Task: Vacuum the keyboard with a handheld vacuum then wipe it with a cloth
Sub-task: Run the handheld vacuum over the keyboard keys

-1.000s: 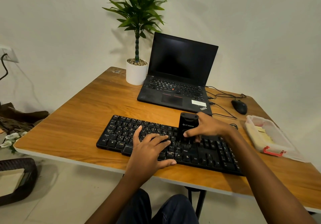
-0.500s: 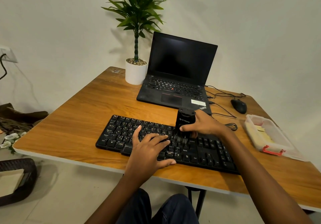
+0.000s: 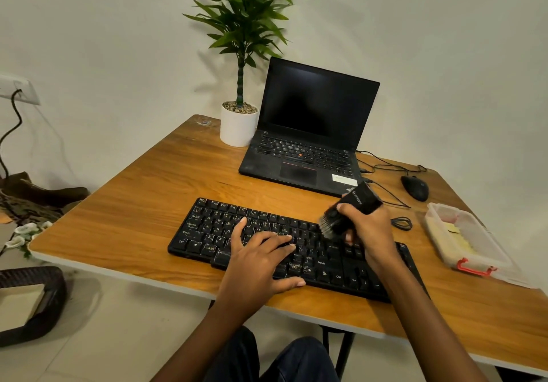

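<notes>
The black keyboard [image 3: 207,233] lies flat. The small black handheld vacuum [image 3: 360,202] leans over its right side, brush end low by the keys.

Wooden table [image 3: 124,203] bears keyboard [image 3: 207,227], laptop [image 3: 299,171], potted plant [image 3: 238,128], mouse [image 3: 415,188], plastic box [image 3: 462,239].

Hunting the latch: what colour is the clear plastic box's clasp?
Red clasp on the clear plastic box; head view shows it best.

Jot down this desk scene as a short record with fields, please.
resting: left hand flat on the keyboard
tool: right hand grips the handheld vacuum, tilted, brush end over the keys
behind keyboard: open laptop, screen dark
beside laptop: potted plant
right side: mouse, clear plastic box
surface: wooden table
</notes>
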Demonstrator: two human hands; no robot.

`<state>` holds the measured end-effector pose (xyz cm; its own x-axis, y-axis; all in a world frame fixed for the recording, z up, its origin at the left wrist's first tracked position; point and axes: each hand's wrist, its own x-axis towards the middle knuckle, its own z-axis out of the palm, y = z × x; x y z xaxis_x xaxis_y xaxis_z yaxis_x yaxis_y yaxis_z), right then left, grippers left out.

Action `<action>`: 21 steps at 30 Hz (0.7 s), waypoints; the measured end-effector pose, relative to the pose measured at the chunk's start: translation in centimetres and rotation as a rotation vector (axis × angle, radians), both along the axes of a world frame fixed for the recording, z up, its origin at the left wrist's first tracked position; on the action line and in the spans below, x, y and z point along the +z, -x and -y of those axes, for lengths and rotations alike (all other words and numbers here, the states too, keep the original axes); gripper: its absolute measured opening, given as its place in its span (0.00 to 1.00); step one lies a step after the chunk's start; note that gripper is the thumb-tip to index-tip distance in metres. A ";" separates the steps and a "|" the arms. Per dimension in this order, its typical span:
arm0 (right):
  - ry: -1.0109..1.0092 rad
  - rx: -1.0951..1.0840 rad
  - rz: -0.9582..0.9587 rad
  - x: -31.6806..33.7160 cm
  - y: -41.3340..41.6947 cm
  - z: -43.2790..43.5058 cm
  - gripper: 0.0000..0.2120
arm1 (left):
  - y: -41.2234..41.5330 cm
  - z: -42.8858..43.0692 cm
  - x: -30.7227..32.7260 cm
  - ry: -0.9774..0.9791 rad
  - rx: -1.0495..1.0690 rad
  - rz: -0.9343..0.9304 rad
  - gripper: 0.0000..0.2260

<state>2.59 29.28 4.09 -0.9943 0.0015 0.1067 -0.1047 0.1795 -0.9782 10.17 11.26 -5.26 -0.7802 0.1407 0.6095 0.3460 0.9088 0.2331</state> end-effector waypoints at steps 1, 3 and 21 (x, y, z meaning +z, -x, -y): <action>0.030 0.013 0.018 0.0 -0.3 -0.4 0.04 | 0.0 0.0 0.0 -0.002 0.000 -0.002 0.27; -0.008 0.152 0.077 0.0 -1.0 -1.0 0.11 | 0.1 0.0 -0.1 -0.003 -0.003 -0.007 0.27; -0.527 0.409 -0.139 1.0 0.4 0.2 0.20 | 0.1 0.0 -0.1 0.014 0.008 -0.004 0.26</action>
<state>2.22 29.11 5.08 -0.8806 -0.4592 0.1170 -0.3842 0.5473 -0.7436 10.10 11.22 -5.36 -0.7788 0.1426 0.6108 0.3393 0.9148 0.2190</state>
